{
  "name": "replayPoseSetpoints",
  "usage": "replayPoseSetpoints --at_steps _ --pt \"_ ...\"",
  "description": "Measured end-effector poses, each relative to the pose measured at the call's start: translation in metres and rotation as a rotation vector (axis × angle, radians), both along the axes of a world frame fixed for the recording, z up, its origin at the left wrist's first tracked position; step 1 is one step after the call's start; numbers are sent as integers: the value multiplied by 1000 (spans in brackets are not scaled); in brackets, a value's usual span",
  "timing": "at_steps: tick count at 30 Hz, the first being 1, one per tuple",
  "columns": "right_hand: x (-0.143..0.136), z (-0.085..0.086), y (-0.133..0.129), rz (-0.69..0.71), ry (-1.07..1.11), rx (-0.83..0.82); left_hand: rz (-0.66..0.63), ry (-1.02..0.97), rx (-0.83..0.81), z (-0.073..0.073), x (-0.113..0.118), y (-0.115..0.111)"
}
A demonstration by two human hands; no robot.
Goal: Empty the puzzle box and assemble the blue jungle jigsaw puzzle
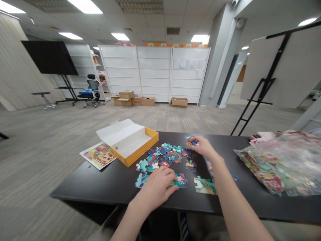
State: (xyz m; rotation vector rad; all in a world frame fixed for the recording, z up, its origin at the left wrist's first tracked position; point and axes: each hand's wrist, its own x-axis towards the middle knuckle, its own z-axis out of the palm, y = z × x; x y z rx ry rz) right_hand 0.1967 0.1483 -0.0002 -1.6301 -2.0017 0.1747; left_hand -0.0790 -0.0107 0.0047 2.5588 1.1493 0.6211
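The person's left hand (pixel 160 180) lies palm down on the near side of the black rectangular worktop (pixel 95 189), its thumb standing apart from the fingers. It covers part of a row of teal, purple and pink cardboard puzzle pieces (pixel 181 180), which shows on both sides of it. The right hand (pixel 202 146) reaches over to the far side, fingers and thumb bent down onto a small group of blue and orange cardboard puzzle pieces (pixel 188 138) — whether it pinches one or only touches them, I cannot tell. The two hands are well apart.

Between and beyond them lies a loose, overlapping pile of dark blue, teal and red cardboard puzzle pieces (pixel 167 152). To the right of the pile sits a small multicoloured cluster of cardboard pieces (pixel 191 165); nearer the person, a cream, teal and green cardboard strip (pixel 205 186) runs partly behind the right forearm, which hides its end.

Left of the pile stands an open yellow cardboard box (pixel 142 150) with a white inside and a raised white flap. A white-bordered printed picture sheet (pixel 100 155) lies just beside it. At the right — well apart from the pile — rests a heap of clear plastic bags (pixel 281 164) with colourful contents.
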Motion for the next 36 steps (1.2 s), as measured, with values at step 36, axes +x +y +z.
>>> replayPoseSetpoints --at_steps 36 --pt "-33 -9 7 161 233 -31 -2 54 -5 4 -1 -3"
